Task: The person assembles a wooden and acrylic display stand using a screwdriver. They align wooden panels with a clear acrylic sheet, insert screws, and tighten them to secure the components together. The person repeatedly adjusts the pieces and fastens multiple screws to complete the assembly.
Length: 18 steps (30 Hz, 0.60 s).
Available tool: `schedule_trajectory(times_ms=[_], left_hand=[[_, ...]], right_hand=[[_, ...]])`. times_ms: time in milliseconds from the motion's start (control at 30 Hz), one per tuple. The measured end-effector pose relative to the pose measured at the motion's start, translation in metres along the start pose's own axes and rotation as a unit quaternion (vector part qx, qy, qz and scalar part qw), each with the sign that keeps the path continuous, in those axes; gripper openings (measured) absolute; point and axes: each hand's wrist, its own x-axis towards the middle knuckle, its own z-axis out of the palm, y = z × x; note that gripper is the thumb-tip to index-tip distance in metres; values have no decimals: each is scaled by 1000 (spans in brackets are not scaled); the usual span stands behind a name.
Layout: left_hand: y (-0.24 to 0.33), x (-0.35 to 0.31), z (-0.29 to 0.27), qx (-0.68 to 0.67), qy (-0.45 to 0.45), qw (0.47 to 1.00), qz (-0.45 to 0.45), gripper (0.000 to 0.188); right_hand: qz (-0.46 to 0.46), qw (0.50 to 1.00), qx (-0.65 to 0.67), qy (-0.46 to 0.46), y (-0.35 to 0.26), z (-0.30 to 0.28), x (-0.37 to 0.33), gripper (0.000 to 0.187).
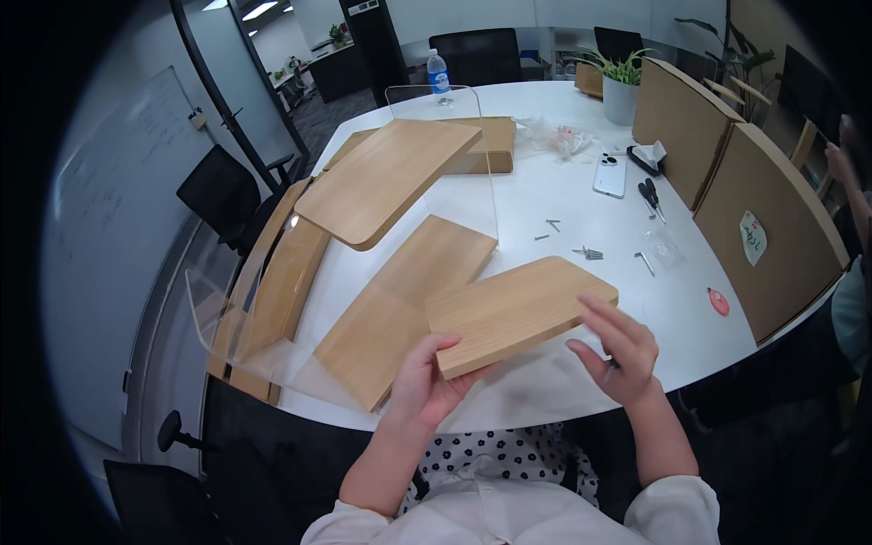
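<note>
Board (522,313), small, thick and of pale wood: held in my left hand (423,381) above the white table (545,202), to the right of the long board (395,300). Use the long board as the reference for all positions below.

The left end of the small piece overlaps the reference in view; I cannot tell whether the two touch. My left hand is closed on the near left corner, thumb on the upper face, fingers underneath. My right hand (627,350) is at the opposite end, thumb and fingers spread wide; I cannot tell whether its fingertips touch the wood.

Positions relative to the long board:
- Wide board (386,177) with rounded corners: beyond it and higher.
- Clear panel (282,352): to its left, crossing its near end in view.
- Screws (590,254): to the right of its far end, in loose groups.
- Hex key (645,263): farther right than the screws.
- Phone (609,175): beyond and to the right, back facing up.
- Potted plant (621,95): same direction as the phone, farther off.
- Bottle (440,76): well beyond, upright.
- Cardboard pieces (767,232): far right, on edge.
</note>
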Motion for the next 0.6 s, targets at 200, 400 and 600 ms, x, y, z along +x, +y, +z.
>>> schedule_trajectory(times_ms=[200,400,600], left_hand=[[25,-4,-20,-95,-58,994,-8,42],[-13,-6,-26,266,-31,926,265,56],[-32,3,-65,470,-58,754,455,36]], right_hand=[[404,885,180,144,9,-24,-1,15],[514,801,301,67,13,-17,3,19],[539,763,355,-20,5,-16,8,28]])
